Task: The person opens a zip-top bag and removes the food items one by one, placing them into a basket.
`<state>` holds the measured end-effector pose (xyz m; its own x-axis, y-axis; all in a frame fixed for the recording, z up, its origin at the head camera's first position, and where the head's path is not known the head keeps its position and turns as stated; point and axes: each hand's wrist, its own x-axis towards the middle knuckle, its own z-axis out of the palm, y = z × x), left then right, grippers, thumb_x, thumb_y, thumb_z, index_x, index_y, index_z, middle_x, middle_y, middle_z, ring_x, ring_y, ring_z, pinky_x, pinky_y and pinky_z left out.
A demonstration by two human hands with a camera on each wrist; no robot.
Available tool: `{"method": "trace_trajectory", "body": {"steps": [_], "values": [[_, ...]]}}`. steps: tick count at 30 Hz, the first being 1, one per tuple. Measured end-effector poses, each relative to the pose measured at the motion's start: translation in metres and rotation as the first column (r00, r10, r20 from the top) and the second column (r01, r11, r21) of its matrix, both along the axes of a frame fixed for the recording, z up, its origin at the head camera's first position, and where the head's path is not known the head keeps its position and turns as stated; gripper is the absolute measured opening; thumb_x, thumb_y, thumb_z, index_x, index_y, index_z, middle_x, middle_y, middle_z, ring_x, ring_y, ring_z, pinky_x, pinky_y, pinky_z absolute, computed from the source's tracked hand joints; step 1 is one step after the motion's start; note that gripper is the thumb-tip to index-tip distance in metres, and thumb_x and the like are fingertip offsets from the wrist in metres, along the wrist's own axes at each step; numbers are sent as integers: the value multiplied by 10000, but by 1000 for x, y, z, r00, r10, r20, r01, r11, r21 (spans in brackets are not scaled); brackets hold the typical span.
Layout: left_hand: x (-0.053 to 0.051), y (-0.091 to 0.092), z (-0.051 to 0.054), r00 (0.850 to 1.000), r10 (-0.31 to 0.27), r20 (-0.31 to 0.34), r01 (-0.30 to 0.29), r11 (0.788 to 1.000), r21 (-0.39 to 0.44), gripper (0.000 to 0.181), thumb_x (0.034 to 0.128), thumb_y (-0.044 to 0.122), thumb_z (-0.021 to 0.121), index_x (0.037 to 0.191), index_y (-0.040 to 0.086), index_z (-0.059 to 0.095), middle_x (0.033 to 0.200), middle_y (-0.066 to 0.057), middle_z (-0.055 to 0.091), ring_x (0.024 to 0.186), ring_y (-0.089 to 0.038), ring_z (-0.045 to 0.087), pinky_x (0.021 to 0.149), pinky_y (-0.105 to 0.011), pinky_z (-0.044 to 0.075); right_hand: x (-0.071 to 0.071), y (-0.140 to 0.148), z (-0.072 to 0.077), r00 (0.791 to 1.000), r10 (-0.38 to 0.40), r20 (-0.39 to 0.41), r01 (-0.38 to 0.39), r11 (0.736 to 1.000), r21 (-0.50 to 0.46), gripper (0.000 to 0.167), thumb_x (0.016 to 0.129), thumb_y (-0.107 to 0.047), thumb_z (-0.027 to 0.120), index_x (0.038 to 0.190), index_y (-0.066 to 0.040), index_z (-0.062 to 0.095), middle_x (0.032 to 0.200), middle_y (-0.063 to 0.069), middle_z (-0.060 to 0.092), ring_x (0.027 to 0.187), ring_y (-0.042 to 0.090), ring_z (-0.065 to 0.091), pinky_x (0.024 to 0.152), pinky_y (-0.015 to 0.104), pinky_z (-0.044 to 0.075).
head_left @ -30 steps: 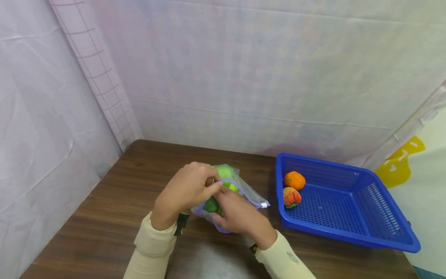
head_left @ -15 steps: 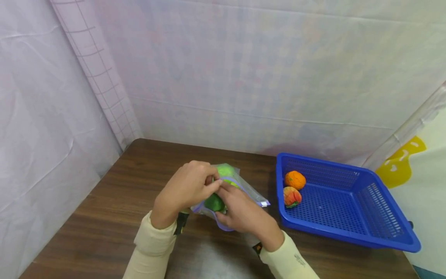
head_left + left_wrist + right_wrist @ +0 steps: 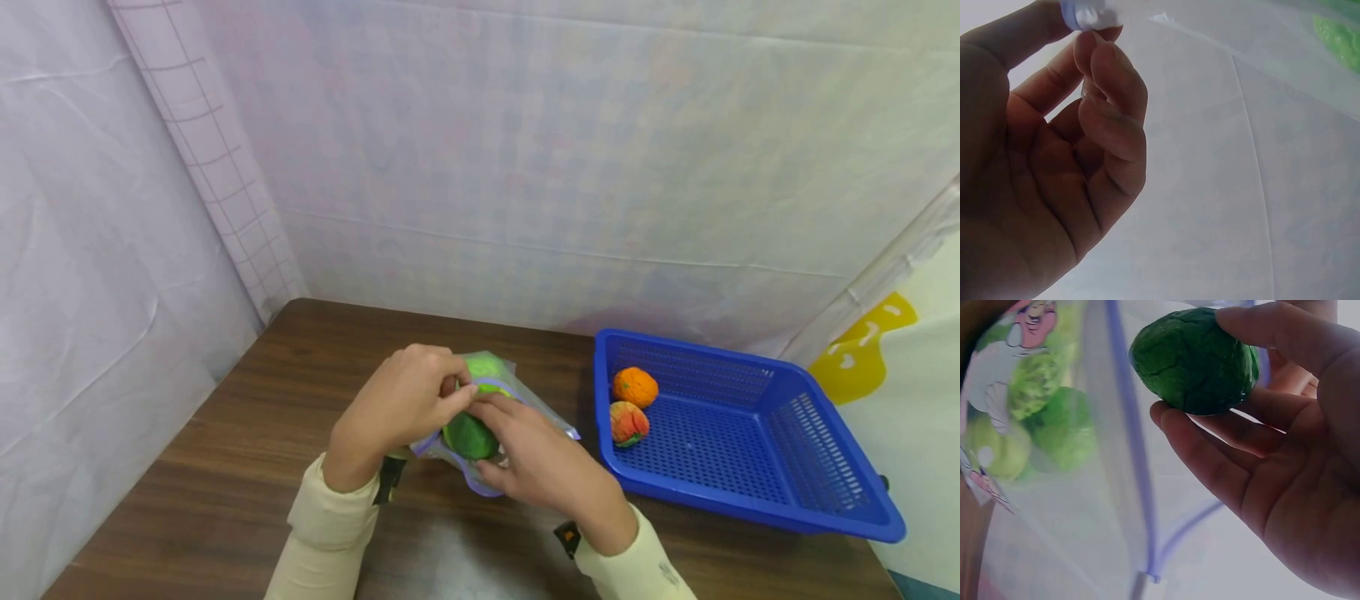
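A clear bag with a purple-edged mouth (image 3: 480, 483) lies on the table; the right wrist view shows its purple rim (image 3: 1133, 419) and light green items (image 3: 1063, 428) inside. The left hand (image 3: 408, 400) pinches the bag's edge, its fingers curled in the left wrist view (image 3: 1085, 125). At the bag's mouth, the right hand (image 3: 543, 454) holds a dark green round item (image 3: 470, 437). In the right wrist view, that item (image 3: 1194, 361) sits between the thumb and fingers of the right hand (image 3: 1285, 437).
To the right stands a blue perforated basket (image 3: 720, 496) with an orange fruit (image 3: 635, 387) and a red-orange fruit (image 3: 628, 423) at its left side. A brown wooden table (image 3: 225, 467) lies below, and pale cloth (image 3: 525, 167) hangs behind it.
The right hand has shifted slightly right and down, and more of the dark green item shows at the bag's mouth. The left hand has stayed nearly still.
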<state>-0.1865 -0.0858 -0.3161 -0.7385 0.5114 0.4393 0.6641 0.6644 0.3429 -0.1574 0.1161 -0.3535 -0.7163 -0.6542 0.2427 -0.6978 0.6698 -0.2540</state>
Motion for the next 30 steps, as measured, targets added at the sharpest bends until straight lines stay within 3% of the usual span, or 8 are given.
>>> {"method": "trace_trajectory", "body": {"steps": [10, 15, 24, 30], "values": [[1, -2, 0, 1000, -1, 8, 1, 1000, 0, 71, 895, 182, 718, 853, 135, 751, 643, 82, 488, 579, -50, 419, 533, -217, 371, 18, 9, 17, 1000, -15, 27, 15, 1000, 18, 629, 830, -340, 805, 1377, -129, 576, 1392, 20, 597, 1068, 115, 626, 891, 315, 552], [1, -2, 1, 1000, 5, -3, -5, 1000, -2, 77, 897, 184, 715, 848, 136, 751, 647, 82, 497, 586, -54, 426, 537, -220, 379, 27, 18, 27, 1000, 8, 7, -7, 999, -38, 626, 825, -329, 810, 1371, -127, 582, 1384, 11, 599, 1025, 87, 636, 851, 278, 561], [0, -3, 2, 1000, -9, -5, 9, 1000, 0, 84, 897, 180, 709, 846, 127, 749, 660, 83, 539, 586, -46, 454, 542, -218, 414, 40, 40, 38, 996, 93, -14, -94, 979, -183, 623, 812, -220, 824, 1378, -156, 570, 1370, -40, 589, 1123, 80, 620, 917, 304, 559], [0, -3, 2, 1000, 1, 6, -1, 1000, 2, 78, 886, 189, 709, 834, 141, 744, 656, 92, 542, 591, -46, 466, 549, -230, 421, 43, 61, 52, 990, 93, -108, -118, 960, -256, 667, 778, -155, 839, 1386, -137, 565, 1373, 29, 602, 1176, 137, 623, 977, 217, 506]]}}
